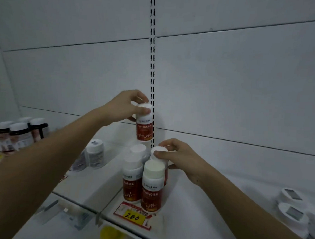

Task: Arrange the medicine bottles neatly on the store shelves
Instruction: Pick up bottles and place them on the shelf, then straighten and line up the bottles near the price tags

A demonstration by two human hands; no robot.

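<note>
My left hand (125, 109) is gripping a red-labelled medicine bottle (144, 124) by its white cap, fingers curled over the top and thumb at the cap's front; the bottle is hanging upright in the air, above and slightly behind the cluster below, close to the slotted upright (152, 68) of the back panel. My right hand (176, 157) is pinching the white cap of a rear bottle (159, 152) in the cluster, thumb on the near edge, fingers over the far edge; that bottle is standing on the shelf (194, 202). Touching it in front are a front bottle (153, 186) with a cream-toned cap and a left bottle (131, 181), both upright; one more cap (138, 149) is showing behind them. A yellow price tag (132, 216) is sitting at the shelf edge just below the cluster. Dark-labelled bottles (19, 135) are standing well apart to the left; white jars (292, 206) are sitting far right.
</note>
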